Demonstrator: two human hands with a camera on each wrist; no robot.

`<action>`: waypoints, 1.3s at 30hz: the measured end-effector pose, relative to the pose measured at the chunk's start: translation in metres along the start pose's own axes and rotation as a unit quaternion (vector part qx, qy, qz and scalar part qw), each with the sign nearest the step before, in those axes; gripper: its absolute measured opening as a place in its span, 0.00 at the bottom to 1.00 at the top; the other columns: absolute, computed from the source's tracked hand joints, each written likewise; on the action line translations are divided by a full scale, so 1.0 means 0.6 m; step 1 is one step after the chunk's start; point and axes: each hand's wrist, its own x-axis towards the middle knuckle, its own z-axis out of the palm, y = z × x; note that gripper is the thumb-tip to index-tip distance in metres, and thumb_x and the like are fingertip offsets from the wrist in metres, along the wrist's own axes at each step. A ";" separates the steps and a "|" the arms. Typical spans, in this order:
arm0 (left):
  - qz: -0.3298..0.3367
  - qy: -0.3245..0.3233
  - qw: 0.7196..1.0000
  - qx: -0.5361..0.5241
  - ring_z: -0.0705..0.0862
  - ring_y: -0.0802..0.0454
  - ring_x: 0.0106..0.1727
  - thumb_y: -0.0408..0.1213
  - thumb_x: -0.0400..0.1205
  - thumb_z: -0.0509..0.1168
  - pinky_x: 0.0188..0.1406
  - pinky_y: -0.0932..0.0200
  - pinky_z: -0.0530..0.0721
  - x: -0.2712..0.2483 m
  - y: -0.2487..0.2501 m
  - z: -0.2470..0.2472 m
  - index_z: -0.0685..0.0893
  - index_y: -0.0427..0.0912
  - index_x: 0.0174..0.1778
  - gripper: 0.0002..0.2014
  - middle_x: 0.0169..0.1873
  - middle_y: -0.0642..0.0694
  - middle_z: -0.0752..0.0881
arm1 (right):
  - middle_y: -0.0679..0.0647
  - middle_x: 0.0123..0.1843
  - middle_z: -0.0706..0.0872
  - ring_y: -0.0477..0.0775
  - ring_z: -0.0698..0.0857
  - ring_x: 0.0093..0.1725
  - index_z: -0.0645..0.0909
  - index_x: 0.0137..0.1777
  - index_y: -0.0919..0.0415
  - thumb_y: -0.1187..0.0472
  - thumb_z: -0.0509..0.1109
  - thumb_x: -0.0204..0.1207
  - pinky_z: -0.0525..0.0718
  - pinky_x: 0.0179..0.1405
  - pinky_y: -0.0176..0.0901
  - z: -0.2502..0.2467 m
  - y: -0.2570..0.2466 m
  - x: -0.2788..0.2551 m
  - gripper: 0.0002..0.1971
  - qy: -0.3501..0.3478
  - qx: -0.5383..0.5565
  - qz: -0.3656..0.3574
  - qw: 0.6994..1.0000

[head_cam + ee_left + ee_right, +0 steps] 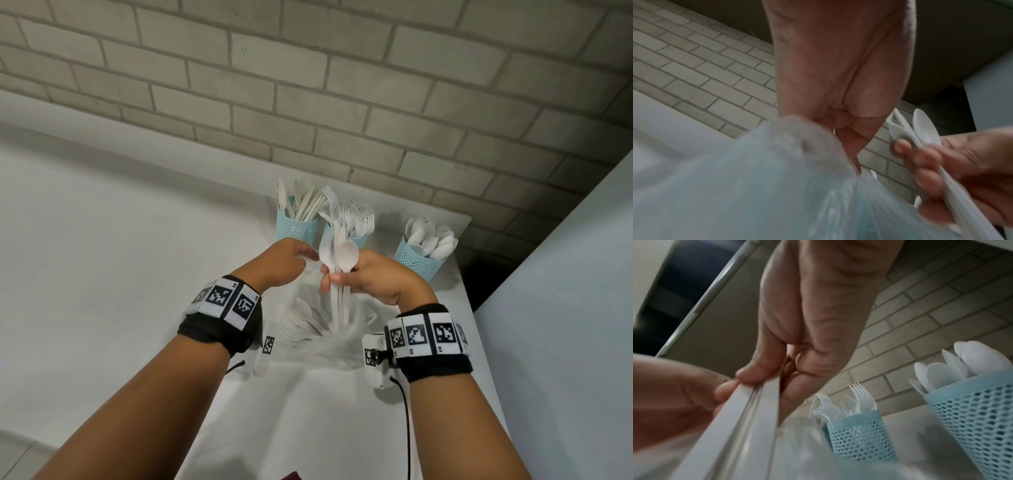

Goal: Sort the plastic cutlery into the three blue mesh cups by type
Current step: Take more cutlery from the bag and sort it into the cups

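Note:
Three blue mesh cups stand by the brick wall: the knife cup (296, 230), the fork cup (359, 240) (857, 434) and the spoon cup (419, 258) (972, 410). In front of them my right hand (339, 279) (777, 369) grips a bunch of white spoons (346, 255) (925, 128) (748, 410) by the handles, bowls up. The handles reach down into a clear plastic bag (325, 337) (756, 178) holding more cutlery. My left hand (301, 258) (842, 126) has its fingers curled on the bag's upper edge, close beside the spoons.
The white table (308, 428) is narrow, with a brick wall (308, 102) right behind the cups. A white panel (565, 308) rises at the right, and the spoon cup stands near the table's right edge.

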 end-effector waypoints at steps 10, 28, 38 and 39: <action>-0.012 -0.082 0.943 -0.321 0.86 0.46 0.57 0.50 0.87 0.50 0.62 0.51 0.82 -0.016 0.044 0.007 0.81 0.55 0.56 0.14 0.56 0.43 0.87 | 0.52 0.37 0.92 0.48 0.90 0.40 0.79 0.49 0.68 0.71 0.61 0.81 0.89 0.42 0.37 -0.001 -0.029 0.027 0.06 0.175 0.316 -0.056 0.931; -0.035 -0.100 0.929 -0.355 0.87 0.57 0.36 0.43 0.85 0.57 0.43 0.63 0.88 -0.005 0.010 0.038 0.79 0.45 0.51 0.08 0.38 0.44 0.84 | 0.58 0.53 0.89 0.49 0.86 0.43 0.85 0.43 0.56 0.60 0.66 0.81 0.80 0.42 0.39 0.029 -0.025 0.040 0.08 0.178 0.170 0.004 0.969; -0.057 -0.111 0.889 -0.441 0.85 0.55 0.36 0.35 0.85 0.59 0.39 0.62 0.86 -0.005 -0.007 0.041 0.79 0.47 0.54 0.06 0.38 0.45 0.85 | 0.54 0.41 0.88 0.46 0.86 0.35 0.81 0.48 0.57 0.58 0.60 0.84 0.85 0.41 0.38 0.022 -0.019 0.044 0.09 0.249 0.240 0.011 0.938; -0.061 -0.112 0.887 -0.444 0.84 0.55 0.37 0.35 0.85 0.60 0.39 0.63 0.87 -0.005 -0.007 0.041 0.79 0.46 0.55 0.06 0.38 0.45 0.85 | 0.54 0.42 0.88 0.47 0.86 0.37 0.81 0.47 0.57 0.58 0.60 0.84 0.85 0.40 0.37 0.022 -0.018 0.044 0.09 0.255 0.239 0.007 0.937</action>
